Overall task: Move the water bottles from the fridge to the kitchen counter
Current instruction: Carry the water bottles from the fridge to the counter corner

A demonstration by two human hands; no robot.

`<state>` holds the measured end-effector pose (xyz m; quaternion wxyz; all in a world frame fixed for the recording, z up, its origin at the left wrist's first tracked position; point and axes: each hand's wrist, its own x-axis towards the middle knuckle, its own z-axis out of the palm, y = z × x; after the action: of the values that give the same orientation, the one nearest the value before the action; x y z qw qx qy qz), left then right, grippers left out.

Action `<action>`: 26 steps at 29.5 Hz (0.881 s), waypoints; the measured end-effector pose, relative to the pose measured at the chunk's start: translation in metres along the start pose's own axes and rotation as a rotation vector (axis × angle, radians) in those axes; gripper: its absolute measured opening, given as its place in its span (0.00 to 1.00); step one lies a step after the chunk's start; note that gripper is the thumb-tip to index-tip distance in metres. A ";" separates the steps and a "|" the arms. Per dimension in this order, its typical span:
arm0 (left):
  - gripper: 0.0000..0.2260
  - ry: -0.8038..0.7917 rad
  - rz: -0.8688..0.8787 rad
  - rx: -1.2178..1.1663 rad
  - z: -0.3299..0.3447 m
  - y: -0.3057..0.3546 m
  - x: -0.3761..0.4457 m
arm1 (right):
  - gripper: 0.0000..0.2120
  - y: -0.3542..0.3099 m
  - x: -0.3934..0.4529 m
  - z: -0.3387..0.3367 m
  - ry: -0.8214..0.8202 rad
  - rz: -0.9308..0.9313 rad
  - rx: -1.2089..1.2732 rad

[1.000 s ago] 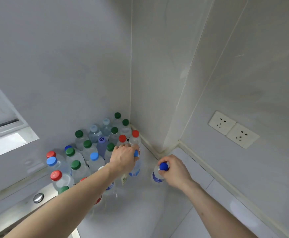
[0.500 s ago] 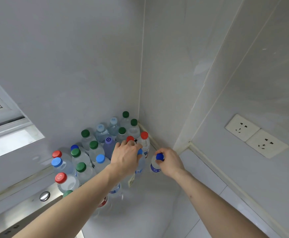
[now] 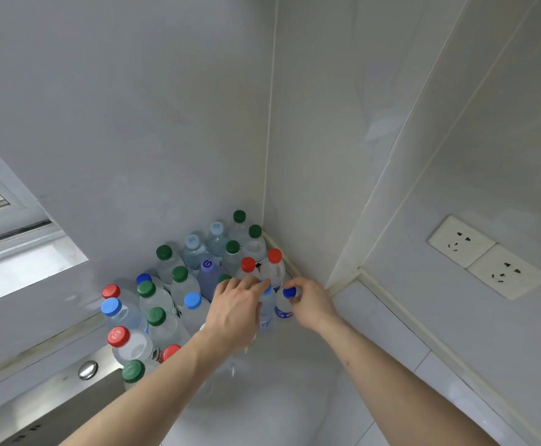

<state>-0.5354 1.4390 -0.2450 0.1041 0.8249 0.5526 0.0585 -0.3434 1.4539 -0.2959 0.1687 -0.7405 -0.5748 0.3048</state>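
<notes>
Many capped bottles (image 3: 166,326) crowd the counter (image 3: 262,397) corner; both hands' fingers pinch blue-capped bottles beside the wall (image 3: 294,188).

A crowd of clear plastic water bottles (image 3: 166,320) stands upright on the white bench (image 3: 262,397), packed into the wall corner (image 3: 264,230), with green, red, blue and pale caps. A small dark-blue-capped bottle (image 3: 283,309) stands at the near right edge of the crowd, just out from that corner, beside a taller blue-capped bottle (image 3: 267,305).
</notes>
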 end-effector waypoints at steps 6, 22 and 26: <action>0.30 -0.007 0.040 -0.083 -0.009 0.007 -0.023 | 0.20 -0.001 -0.046 -0.006 0.014 -0.073 0.154; 0.15 -0.089 0.181 -0.386 -0.003 0.020 -0.141 | 0.23 0.039 -0.265 -0.046 0.051 0.083 0.301; 0.16 -0.145 0.263 -0.389 -0.003 0.047 -0.145 | 0.23 0.052 -0.300 -0.057 0.113 0.142 0.276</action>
<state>-0.5497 1.2878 -0.2280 0.2917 0.8563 0.4098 0.1174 -0.3136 1.1586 -0.2061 0.2790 -0.7648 -0.4633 0.3500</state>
